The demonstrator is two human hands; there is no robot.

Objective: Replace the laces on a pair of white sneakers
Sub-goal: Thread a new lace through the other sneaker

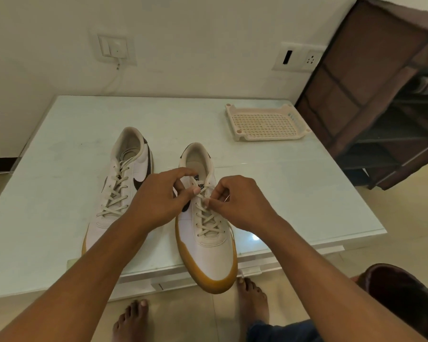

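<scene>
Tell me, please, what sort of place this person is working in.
Probably a room in a home: a brown fabric-covered shelf rack stands by the wall, a socket plate sits on it, and bare feet rest on the pale floor.

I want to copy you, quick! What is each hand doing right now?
Left hand: pinching the lace at the top of the sneaker.
Right hand: pinching the same lace.
</scene>
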